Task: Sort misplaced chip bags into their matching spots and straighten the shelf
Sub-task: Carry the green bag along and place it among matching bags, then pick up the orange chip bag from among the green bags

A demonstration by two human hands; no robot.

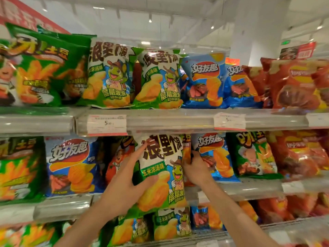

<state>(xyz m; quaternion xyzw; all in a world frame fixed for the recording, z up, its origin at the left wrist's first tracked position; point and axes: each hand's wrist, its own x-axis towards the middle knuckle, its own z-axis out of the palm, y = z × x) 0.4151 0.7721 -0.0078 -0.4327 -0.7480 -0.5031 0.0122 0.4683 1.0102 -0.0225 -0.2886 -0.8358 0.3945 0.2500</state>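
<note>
A white-and-green chip bag with a turtle cartoon stands in front of the middle shelf. My left hand holds its left edge, thumb across the front and index finger pointing up along the side. My right hand is at the bag's right edge, fingers curled around a narrow orange bag behind it. Two matching turtle bags stand on the top shelf, with one more turtle bag on the bottom shelf.
Blue bags, green bags and red bags are mixed along the middle shelf. The top shelf rail carries price tags. Green bags fill the top left, red bags the top right.
</note>
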